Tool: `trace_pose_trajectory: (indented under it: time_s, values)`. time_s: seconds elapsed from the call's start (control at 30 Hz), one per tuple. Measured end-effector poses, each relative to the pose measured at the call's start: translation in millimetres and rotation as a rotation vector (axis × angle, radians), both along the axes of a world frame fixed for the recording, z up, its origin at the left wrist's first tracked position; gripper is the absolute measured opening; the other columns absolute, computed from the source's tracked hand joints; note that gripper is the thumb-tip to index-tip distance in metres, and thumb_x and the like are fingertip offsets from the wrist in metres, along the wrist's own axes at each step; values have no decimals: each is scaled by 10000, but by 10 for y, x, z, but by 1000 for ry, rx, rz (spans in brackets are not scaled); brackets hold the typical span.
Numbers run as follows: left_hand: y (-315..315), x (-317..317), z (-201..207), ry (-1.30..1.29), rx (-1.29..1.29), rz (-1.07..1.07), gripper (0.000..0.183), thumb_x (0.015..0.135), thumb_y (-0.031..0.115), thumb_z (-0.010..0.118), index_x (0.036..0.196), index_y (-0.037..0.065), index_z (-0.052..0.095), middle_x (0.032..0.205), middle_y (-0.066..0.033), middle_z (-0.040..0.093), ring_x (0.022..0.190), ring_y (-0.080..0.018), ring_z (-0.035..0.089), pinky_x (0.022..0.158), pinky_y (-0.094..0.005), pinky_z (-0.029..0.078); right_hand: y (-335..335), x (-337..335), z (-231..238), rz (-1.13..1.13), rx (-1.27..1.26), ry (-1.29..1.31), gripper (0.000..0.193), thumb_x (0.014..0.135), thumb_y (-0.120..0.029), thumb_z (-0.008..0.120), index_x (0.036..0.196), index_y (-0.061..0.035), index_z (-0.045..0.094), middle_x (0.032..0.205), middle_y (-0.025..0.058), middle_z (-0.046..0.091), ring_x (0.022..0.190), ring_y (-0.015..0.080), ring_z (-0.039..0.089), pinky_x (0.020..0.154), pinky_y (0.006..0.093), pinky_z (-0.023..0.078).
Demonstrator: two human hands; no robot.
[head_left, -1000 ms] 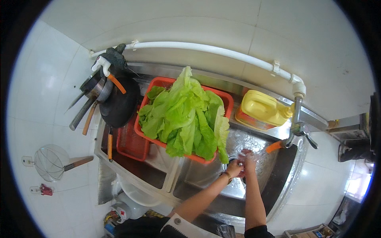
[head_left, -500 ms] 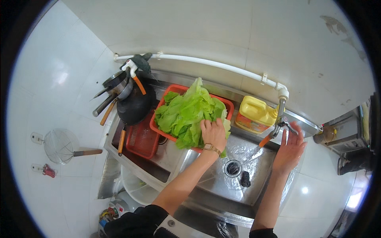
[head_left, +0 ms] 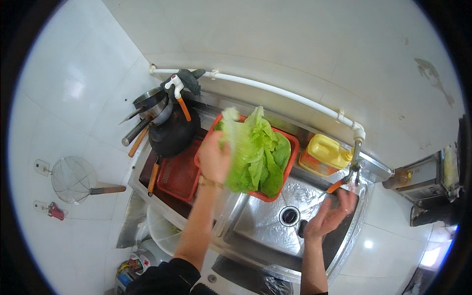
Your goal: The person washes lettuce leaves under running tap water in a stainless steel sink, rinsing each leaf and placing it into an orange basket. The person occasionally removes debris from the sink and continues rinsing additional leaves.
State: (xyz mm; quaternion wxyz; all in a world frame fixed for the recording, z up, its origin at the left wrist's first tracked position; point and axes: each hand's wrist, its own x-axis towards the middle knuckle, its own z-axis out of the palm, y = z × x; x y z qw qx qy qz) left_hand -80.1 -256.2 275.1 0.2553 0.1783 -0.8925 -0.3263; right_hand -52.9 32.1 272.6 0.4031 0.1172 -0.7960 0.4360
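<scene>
Green lettuce point(head_left: 260, 152) is heaped in a red plastic basket point(head_left: 290, 167) across the sink's divider. At the heap's left side, my left hand point(head_left: 215, 158), with a watch on the wrist, closes on a lettuce leaf point(head_left: 230, 135); hand and leaf are smeared by motion. My right hand point(head_left: 327, 219) is over the right basin point(head_left: 260, 221), fingers apart and nothing in it. It is just below the tap point(head_left: 353, 173) with its orange spout. A drain point(head_left: 289, 216) and a dark scrubber-like lump, partly behind my right hand, show in the basin.
A yellow jug point(head_left: 327, 155) stands behind the right basin. On the left are a black wok point(head_left: 172, 130), stacked saucepans point(head_left: 152, 105) and a second red basket point(head_left: 179, 172). A wire strainer point(head_left: 73, 179) hangs on the wall. White pipe point(head_left: 275, 87) runs along the back.
My left hand has moved left across the lettuce and a leaf has shifted with it. My right hand has come off the tap handle, down and left. The water stream no longer shows.
</scene>
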Motion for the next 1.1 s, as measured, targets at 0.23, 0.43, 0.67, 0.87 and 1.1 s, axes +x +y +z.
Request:
trace_pose_trajectory:
  time_s: [0.23, 0.43, 0.67, 0.87, 1.1]
  values:
    - [-1037, -440, -694, -490, -206, -376, 417, 900, 298, 572, 1237, 53, 576, 1160, -215, 605, 1042, -380, 586, 904, -423, 476, -1489, -1413, -559, 259, 94, -708, 201, 891, -193, 592, 991, -28, 649, 1007, 157, 652, 968, 322, 593, 851, 400, 451]
    - [-964, -254, -970, -487, -161, -411, 593, 889, 427, 562, 1392, 140, 434, 1380, -138, 460, 1273, -360, 415, 1059, -536, 300, -2231, -2042, -863, -62, 813, -733, 261, 822, -280, 667, 914, -36, 654, 978, 166, 673, 965, 356, 605, 834, 431, 466]
    - [-1272, -264, -873, -453, -8, -515, 678, 801, 337, 685, 1395, 131, 429, 1371, -147, 458, 1261, -356, 412, 1077, -524, 262, -2225, -1884, -172, 224, 160, -519, 225, 875, -219, 645, 899, -2, 588, 816, 136, 693, 670, 286, 678, 608, 395, 524]
    - [-1412, -358, -862, -397, 37, -501, 713, 760, 290, 730, 1381, 93, 441, 1378, -179, 451, 1270, -361, 406, 1083, -466, 279, -1893, -1501, 627, 509, -347, -550, 109, 971, -110, 531, 997, -4, 540, 857, 56, 649, 772, 116, 650, 681, 258, 551]
    - [-1441, -435, -933, -396, 197, -594, 593, 778, 163, 708, 1324, 62, 498, 1390, -203, 439, 1290, -367, 392, 1088, -422, 309, -1436, -1112, 838, 504, -340, -482, 125, 968, -130, 554, 999, -10, 538, 868, 49, 637, 781, 101, 630, 712, 244, 528]
